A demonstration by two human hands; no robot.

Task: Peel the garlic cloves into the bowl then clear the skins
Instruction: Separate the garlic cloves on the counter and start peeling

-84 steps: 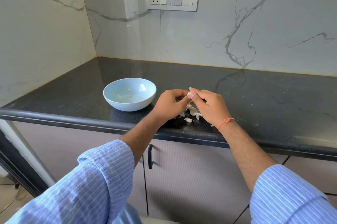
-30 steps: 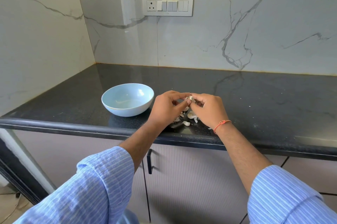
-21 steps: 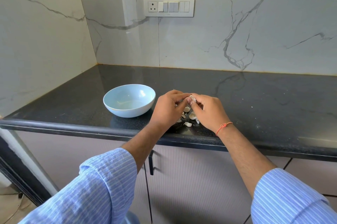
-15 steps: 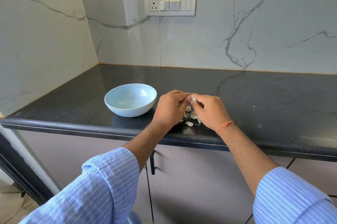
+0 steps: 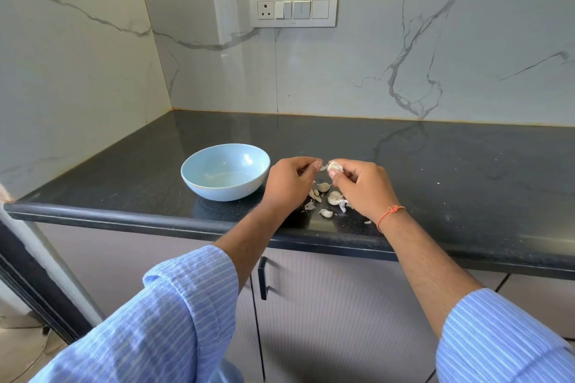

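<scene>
Your right hand (image 5: 362, 188) holds the clove (image 5: 335, 166); your left hand (image 5: 287, 185) has just pulled a skin (image 5: 323, 168) away. Peeling's started; the bowl (image 5: 225, 171) beside it waits.

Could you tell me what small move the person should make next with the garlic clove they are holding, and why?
Probably pull the left hand away to strip the skin flap it pinches, since the right hand holds the garlic clove with skin partly on, and the bowl looks empty.
</scene>
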